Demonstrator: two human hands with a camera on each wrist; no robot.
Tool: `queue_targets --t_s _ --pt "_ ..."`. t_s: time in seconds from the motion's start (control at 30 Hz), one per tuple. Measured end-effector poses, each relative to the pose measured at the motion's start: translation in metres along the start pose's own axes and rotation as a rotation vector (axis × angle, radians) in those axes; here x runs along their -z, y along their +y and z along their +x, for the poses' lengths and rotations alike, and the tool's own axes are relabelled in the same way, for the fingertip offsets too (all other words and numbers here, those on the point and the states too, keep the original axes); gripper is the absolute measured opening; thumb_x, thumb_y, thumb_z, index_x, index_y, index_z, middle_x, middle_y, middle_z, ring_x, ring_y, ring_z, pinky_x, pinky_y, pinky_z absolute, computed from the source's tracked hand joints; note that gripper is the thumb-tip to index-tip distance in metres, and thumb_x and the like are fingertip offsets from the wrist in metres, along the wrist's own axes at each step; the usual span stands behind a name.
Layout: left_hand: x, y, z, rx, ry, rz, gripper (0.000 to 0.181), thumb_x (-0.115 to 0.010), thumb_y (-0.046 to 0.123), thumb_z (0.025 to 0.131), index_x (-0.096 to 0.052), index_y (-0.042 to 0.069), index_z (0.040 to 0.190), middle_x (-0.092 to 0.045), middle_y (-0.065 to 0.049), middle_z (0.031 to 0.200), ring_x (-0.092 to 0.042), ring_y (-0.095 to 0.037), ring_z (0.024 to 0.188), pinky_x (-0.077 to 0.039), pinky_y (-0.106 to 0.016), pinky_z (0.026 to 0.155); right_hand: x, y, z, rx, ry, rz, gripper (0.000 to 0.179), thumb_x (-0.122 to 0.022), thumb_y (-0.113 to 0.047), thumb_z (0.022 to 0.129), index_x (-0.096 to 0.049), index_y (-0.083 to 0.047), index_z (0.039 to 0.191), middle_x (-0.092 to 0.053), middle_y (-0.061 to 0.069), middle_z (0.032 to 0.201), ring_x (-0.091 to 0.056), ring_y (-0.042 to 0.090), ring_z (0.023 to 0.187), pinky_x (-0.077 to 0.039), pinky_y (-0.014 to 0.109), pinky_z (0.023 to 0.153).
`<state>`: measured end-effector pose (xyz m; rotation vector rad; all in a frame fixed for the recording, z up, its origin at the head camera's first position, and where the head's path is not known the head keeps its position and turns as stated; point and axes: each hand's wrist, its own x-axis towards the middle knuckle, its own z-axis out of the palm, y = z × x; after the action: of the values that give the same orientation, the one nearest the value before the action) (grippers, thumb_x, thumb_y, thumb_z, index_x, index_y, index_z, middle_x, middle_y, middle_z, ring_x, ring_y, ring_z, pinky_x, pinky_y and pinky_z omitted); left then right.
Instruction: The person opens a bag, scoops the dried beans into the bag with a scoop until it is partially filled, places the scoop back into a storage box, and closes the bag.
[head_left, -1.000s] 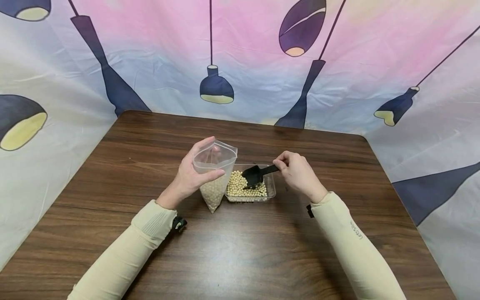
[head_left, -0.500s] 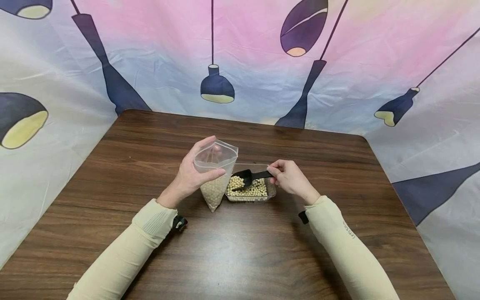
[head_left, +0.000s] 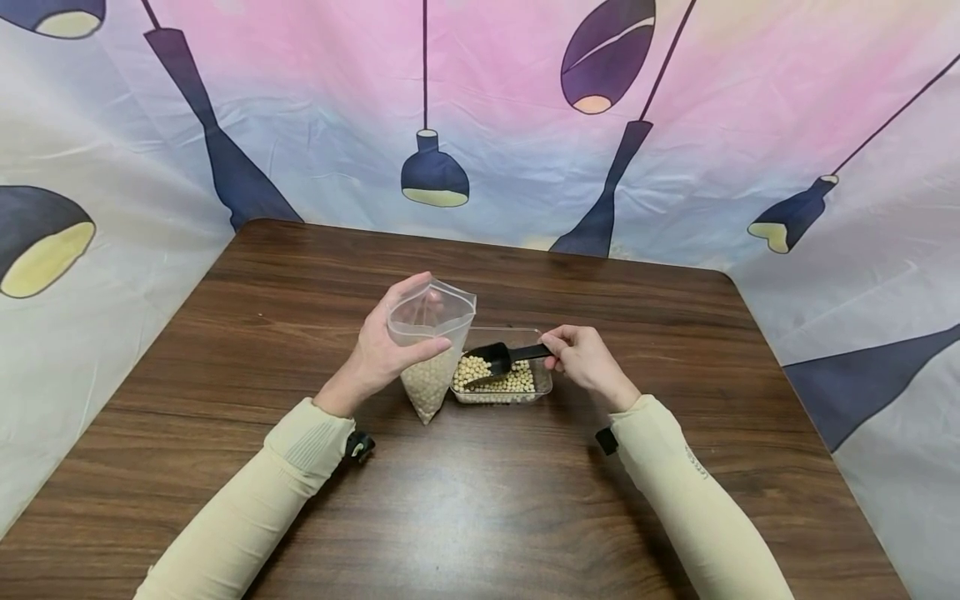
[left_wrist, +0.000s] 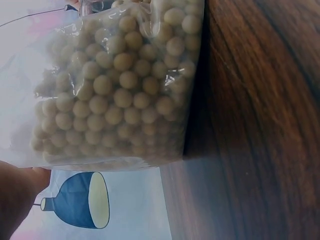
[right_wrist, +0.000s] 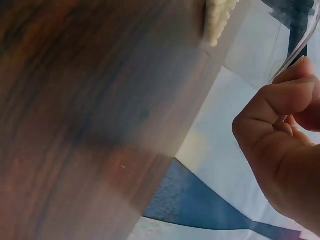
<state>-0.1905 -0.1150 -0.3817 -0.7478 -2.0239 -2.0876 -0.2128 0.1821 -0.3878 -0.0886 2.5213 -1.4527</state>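
Observation:
My left hand (head_left: 378, 350) holds a clear zip bag (head_left: 432, 321) by its spread-out mouth, thumb in front and fingers behind. The bag stands upright, its lower part full of round pale beads or beans, seen close up as a bulging bag (left_wrist: 115, 95) in the left wrist view. Between thumb and fingers my right hand (head_left: 588, 358) pinches the handle of a black scoop (head_left: 498, 358). The scoop's bowl dips among more of the pale balls (head_left: 517, 381) in a clear plastic box (head_left: 543, 387) just right of the bag.
A dark wooden table (head_left: 450, 500) lies under everything. Behind it hangs a cloth backdrop (head_left: 510, 167) printed with lamps, close along the table's far edge.
My right hand has moved left and slightly down, pushing the scoop across the box toward the bag; it has then shifted slightly back right. The left hand and bag stay in place.

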Motion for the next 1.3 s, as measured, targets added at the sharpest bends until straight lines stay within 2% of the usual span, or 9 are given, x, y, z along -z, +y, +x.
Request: queue_targets --t_s 0.2,0.43,0.57,0.73,0.9,1.03,1.3 --pt "0.001 -0.001 -0.001 -0.011 -0.005 -0.009 0.080 -0.078 -0.003 0.076 -0.037 0.002 0.145 -0.052 -0.021 0.124 -0.054 -0.031 0.115 -0.051 -0.034 0.089 0.005 0.008 0.003 -0.100 0.002 0.176 0.028 -0.049 -0.021 0.103 -0.063 0.001 0.113 -0.060 0.004 0.071 -0.051 0.012 0.061 -0.043 0.027 0.056" --pt "0.001 -0.001 0.000 -0.012 -0.004 0.001 0.081 -0.076 -0.008 0.075 -0.037 0.002 0.145 -0.052 -0.022 0.124 -0.054 -0.032 0.114 -0.051 -0.034 0.090 0.015 0.019 0.007 -0.132 -0.028 0.364 0.030 -0.045 -0.018 0.104 -0.055 0.005 0.120 -0.057 0.003 0.075 -0.049 0.010 0.063 -0.044 0.024 0.058" --pt "0.001 -0.001 0.000 -0.009 -0.006 0.002 0.081 -0.077 -0.007 0.075 -0.038 0.003 0.145 -0.052 -0.021 0.124 -0.054 -0.032 0.115 -0.050 -0.034 0.091 0.023 0.018 0.005 -0.127 -0.010 0.430 0.030 -0.045 -0.019 0.104 -0.054 0.004 0.123 -0.058 0.002 0.075 -0.049 0.009 0.064 -0.045 0.023 0.059" --pt "0.000 0.000 0.000 -0.018 -0.002 0.004 0.081 -0.077 -0.007 0.075 -0.038 0.003 0.145 -0.052 -0.021 0.123 -0.054 -0.032 0.114 -0.049 -0.034 0.092 0.036 0.002 0.000 -0.053 0.041 0.461 0.034 -0.048 -0.025 0.103 -0.056 0.001 0.124 -0.059 0.002 0.077 -0.051 0.010 0.066 -0.046 0.022 0.058" --pt "0.001 -0.001 0.000 -0.031 -0.003 0.002 0.080 -0.078 -0.005 0.075 -0.037 0.000 0.144 -0.053 -0.021 0.123 -0.054 -0.032 0.113 -0.049 -0.033 0.092 0.047 -0.024 -0.007 0.046 0.074 0.529 0.039 -0.054 -0.028 0.100 -0.056 0.004 0.124 -0.060 0.001 0.074 -0.053 0.008 0.063 -0.047 0.019 0.056" --pt "0.001 -0.001 -0.001 -0.037 -0.001 -0.006 0.080 -0.077 -0.007 0.075 -0.038 0.000 0.144 -0.052 -0.022 0.122 -0.054 -0.031 0.113 -0.048 -0.036 0.093 0.048 -0.046 -0.013 0.133 0.095 0.546 0.038 -0.056 -0.026 0.099 -0.056 0.006 0.121 -0.060 0.001 0.073 -0.053 0.008 0.063 -0.047 0.020 0.057" --pt "0.001 0.000 -0.001 -0.023 0.001 0.026 0.080 -0.076 -0.010 0.075 -0.040 0.004 0.145 -0.053 -0.021 0.124 -0.054 -0.031 0.114 -0.047 -0.035 0.094 0.039 -0.083 -0.025 0.297 0.170 0.384 0.036 -0.057 -0.024 0.099 -0.062 0.007 0.116 -0.064 -0.001 0.070 -0.057 0.008 0.062 -0.050 0.022 0.059"
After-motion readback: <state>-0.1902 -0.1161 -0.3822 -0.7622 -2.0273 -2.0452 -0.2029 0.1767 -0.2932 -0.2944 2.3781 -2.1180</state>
